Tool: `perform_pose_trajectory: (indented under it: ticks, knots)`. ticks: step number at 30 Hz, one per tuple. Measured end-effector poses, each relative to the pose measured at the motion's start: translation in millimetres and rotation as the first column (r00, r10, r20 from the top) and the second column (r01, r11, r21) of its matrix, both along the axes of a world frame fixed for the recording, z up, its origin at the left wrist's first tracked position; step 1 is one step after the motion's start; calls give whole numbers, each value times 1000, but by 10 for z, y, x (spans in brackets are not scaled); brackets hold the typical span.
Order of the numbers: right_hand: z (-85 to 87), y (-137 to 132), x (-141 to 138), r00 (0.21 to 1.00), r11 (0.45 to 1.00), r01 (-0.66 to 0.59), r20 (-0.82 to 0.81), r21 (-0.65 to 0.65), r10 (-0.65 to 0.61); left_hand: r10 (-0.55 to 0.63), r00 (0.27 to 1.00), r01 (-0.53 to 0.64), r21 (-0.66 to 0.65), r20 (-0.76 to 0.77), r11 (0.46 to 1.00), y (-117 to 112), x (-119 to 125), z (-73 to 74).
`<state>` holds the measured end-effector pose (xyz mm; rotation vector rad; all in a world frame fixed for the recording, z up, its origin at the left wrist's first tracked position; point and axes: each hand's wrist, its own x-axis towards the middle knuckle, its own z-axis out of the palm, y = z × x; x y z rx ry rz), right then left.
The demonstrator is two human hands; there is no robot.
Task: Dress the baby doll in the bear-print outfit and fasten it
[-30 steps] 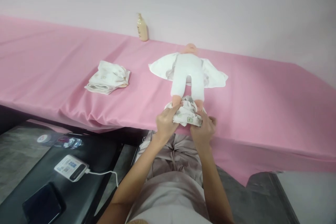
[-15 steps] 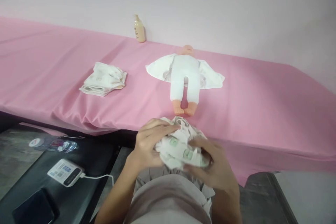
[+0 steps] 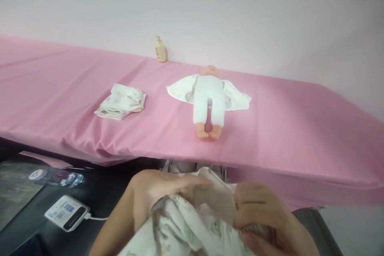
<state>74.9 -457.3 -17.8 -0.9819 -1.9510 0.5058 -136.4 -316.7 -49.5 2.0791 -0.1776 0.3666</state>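
Both my hands hold a bunched white printed baby garment (image 3: 192, 224) close to my body, below the table edge. My left hand (image 3: 156, 196) grips its left side with the fingers laid across the cloth. My right hand (image 3: 264, 216) is closed on its right side. A doll (image 3: 209, 102) in white clothing lies on the pink tablecloth (image 3: 285, 128) with its bare feet toward me and an opened white cloth (image 3: 237, 98) spread under it. The doll is apart from both hands.
A folded white cloth pile (image 3: 121, 101) lies left of the doll. A beige pump bottle (image 3: 160, 49) stands by the wall. At lower left, a dark surface holds a power bank with cable (image 3: 66, 213) and a lying plastic water bottle (image 3: 57, 177).
The garment came off the doll's feet and was pulled toward my body and nearer the camera. The doll's feet are now bare. The view tilted upward.
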Motion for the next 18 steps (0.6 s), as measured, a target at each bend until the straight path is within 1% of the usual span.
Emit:
perform_pose_trajectory:
  ticks: [1, 2, 3, 4, 5, 7, 8, 10, 12, 13, 14, 15, 16, 17, 18]
  knots:
    - [23, -2, -15, 999, 998, -37, -12, 57, 38, -215, 975, 212, -64, -49, 975, 59, 102, 28]
    - [33, -5, -39, 997, 992, -75, -17, 99, 77, -375, 922, 365, -109, -93, 925, 89, 196, 49]
    - [32, -10, -70, 997, 990, -76, -25, 121, 79, -469, 877, 456, -127, -104, 881, 90, 277, 62]
    - [27, -18, -104, 998, 990, -50, -31, 130, 54, -499, 862, 489, -118, -92, 864, 67, 340, 65]
    - [22, -27, -135, 999, 991, -7, -33, 133, 11, -504, 861, 499, -87, -64, 863, 31, 383, 62]
    - [42, -35, -163, 997, 985, 76, -16, 156, -75, -481, 877, 481, 14, 19, 877, -38, 417, 53]
    - [77, -28, -151, 996, 981, 87, 20, 172, -92, -466, 884, 463, 64, 41, 884, -53, 413, 59]
    - [214, 15, -67, 984, 976, 59, 152, 209, -92, -416, 909, 412, 123, 10, 903, -22, 379, 110]
    - [424, 94, 70, 941, 966, 76, 302, 249, -152, -341, 940, 342, 128, -29, 931, 69, 326, 206]
    - [544, 143, 142, 915, 949, 98, 347, 299, -204, -284, 959, 285, 128, -24, 950, 122, 298, 255]
    - [665, 195, 208, 889, 929, 109, 382, 355, -250, -217, 976, 213, 146, 11, 966, 170, 271, 294]
    - [780, 248, 262, 869, 899, 126, 391, 420, -304, -143, 986, 127, 176, 81, 976, 208, 246, 314]
    - [883, 301, 300, 854, 875, 118, 402, 470, -331, -57, 985, 23, 205, 162, 978, 234, 224, 313]
    - [969, 351, 320, 842, 858, 105, 413, 503, -346, 58, 968, -113, 219, 245, 969, 246, 205, 290]
    - [1036, 397, 322, 835, 847, 91, 423, 524, -352, 218, 924, -295, 218, 315, 930, 247, 191, 249]
